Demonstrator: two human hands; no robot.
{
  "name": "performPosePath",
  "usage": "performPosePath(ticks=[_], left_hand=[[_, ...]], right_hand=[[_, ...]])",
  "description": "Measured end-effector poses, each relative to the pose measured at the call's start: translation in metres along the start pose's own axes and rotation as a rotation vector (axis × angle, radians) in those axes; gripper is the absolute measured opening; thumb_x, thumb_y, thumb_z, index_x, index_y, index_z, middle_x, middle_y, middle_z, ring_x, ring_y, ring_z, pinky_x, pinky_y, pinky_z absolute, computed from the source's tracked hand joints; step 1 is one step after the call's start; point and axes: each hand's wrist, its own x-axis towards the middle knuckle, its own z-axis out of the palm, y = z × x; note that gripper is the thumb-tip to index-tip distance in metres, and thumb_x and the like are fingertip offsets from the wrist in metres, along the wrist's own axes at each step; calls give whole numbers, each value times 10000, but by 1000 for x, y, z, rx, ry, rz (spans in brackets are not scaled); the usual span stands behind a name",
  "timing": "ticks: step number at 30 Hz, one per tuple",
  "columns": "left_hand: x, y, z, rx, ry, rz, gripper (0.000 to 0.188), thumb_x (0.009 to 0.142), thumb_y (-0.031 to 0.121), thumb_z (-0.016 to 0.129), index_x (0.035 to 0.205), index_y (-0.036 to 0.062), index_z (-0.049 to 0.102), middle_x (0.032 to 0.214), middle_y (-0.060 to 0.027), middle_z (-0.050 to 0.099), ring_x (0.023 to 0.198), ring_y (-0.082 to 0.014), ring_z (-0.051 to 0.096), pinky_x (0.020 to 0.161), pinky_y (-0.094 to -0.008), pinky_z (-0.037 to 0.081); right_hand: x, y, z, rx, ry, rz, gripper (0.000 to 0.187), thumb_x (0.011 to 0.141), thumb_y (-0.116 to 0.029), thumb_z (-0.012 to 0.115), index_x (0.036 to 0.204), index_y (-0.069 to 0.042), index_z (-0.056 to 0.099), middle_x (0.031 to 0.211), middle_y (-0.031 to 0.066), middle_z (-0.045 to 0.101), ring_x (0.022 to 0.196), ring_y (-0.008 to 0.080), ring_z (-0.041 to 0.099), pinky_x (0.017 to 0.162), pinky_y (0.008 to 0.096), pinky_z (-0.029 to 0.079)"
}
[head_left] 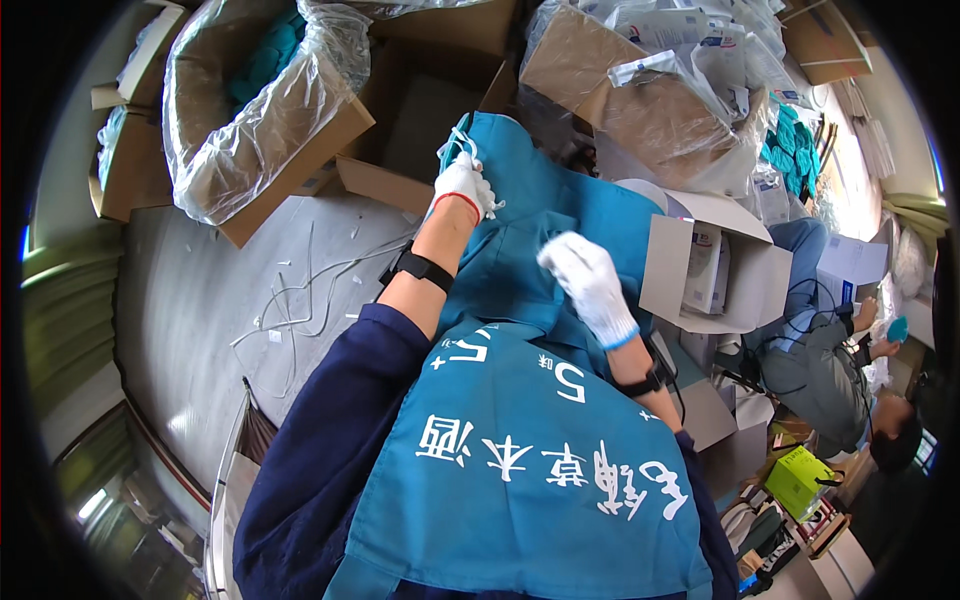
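My left hand (462, 186), in a white glove with a red cuff, grips the top edge and white string of a teal cloth apron (520, 215) held out in front of me. My right hand (588, 281), in a white glove with a blue cuff, presses flat on the same apron lower down, fingers together. Both wrists carry black bands. A second teal apron with white characters (530, 470) hangs on my chest over a dark blue sleeve.
A cardboard box lined with clear plastic (262, 110) stands at the upper left, holding teal cloth. Loose white strings (300, 300) lie on the grey floor. More cartons and plastic bags (660, 100) crowd the top right. Another person (840, 370) crouches at right.
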Motion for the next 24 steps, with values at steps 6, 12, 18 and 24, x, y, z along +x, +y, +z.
performPosePath(ticks=[6,12,18,24], left_hand=[[-2,1,-2,32,-5,27,371,1018,368,469,722,145,484,493,30,285,382,-141,248,407,-337,204],[-3,-1,-5,77,-37,60,395,1054,395,443,757,140,499,513,43,285,412,-130,263,424,-326,207],[-7,4,-6,-74,-83,-15,397,1083,363,389,778,133,497,529,56,290,419,-111,253,421,-298,217],[3,10,-11,-407,-153,-106,356,1089,286,323,809,127,474,548,60,314,418,-101,267,413,-281,248]], right_hand=[[54,-14,39,-700,109,-200,218,849,-207,734,1004,-78,651,921,153,723,844,326,710,704,401,555],[82,4,57,-804,182,-297,258,836,-212,744,1026,-79,631,918,157,720,822,355,698,717,448,551],[82,13,47,-805,136,-221,199,858,-247,713,929,-70,657,829,181,709,803,391,690,709,476,539],[74,18,37,-752,202,-179,160,855,-230,718,891,-83,668,757,159,701,719,364,689,638,454,530]])
